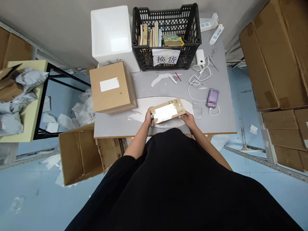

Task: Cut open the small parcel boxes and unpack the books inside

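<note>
At far left, crumpled grey mailer bags lie on a pale yellow table. Below it, an open cardboard box sits on the blue floor. On the grey worktable stand a closed brown carton with a white label and, behind it, a white foam box.

At the table's near edge, the person's left hand grips the left end of a small cardboard parcel, fingers curled against it. The right hand holds its lower right corner, so the parcel is lifted between both hands, its white label facing up.

Beyond the parcel sits a black plastic crate of books. To the right are a white power bank with a tangled cable and a blurred phone. Flattened cardboard boxes are stacked at far right.
</note>
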A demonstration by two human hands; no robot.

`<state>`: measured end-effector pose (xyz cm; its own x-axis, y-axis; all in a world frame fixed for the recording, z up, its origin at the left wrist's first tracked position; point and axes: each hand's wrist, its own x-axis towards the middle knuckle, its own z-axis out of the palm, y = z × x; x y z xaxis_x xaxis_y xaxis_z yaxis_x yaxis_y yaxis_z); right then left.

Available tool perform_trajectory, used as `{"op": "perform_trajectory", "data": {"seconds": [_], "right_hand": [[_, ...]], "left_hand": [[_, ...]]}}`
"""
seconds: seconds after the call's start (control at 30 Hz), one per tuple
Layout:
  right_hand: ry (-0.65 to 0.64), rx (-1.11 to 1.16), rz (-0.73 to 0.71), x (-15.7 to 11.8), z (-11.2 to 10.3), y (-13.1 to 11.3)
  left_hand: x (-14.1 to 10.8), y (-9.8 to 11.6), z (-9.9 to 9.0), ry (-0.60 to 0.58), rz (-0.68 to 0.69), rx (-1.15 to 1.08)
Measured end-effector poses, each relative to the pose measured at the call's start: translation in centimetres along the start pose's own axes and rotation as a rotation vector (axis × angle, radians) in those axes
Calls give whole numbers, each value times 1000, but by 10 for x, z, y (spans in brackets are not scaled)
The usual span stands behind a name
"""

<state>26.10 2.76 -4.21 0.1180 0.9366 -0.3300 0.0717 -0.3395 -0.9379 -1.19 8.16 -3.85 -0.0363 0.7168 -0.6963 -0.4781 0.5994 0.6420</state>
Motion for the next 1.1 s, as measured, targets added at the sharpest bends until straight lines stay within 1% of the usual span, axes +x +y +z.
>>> {"op": "perform_trajectory", "data": {"seconds": [0.07,0.13,0.2,0.27,0.37,0.5,0.57,0.67,0.73,0.8,0.9,0.93,1.0,1.1], "right_hand": [[0,120,-53,14,4,-13],[-38,231,-70,29,9,-23],[-72,328,-31,42,16,-29],[-84,372,37,52,25,-31],[-92,297,117,62,42,-27],[-117,158,187,68,61,-19],[-116,133,240,70,66,-14],[-109,121,285,73,67,-9],[-115,124,288,74,66,-8],[-123,121,298,74,60,-6],[-116,77,336,68,43,-1],[-116,49,342,63,34,2],[-143,-16,329,47,17,10],[-261,-98,268,11,-2,27]], "left_hand": [[-12,4,0,16,59,-19],[-27,3,0,5,93,-45],[-42,-3,1,-20,105,-73],[-56,-12,1,-34,103,-74],[-70,-29,-2,-27,30,-29],[-75,-48,-9,8,-51,17],[-75,-54,-12,10,-69,38],[-72,-56,-13,0,-78,70],[-69,-54,-14,-14,-97,92],[-65,-51,-16,-39,-159,135],[-55,-44,-16,-49,-242,229],[-51,-41,-16,-32,-237,259],[-41,-34,-13,8,-181,315],[-21,-18,-5,14,-71,360]]}}
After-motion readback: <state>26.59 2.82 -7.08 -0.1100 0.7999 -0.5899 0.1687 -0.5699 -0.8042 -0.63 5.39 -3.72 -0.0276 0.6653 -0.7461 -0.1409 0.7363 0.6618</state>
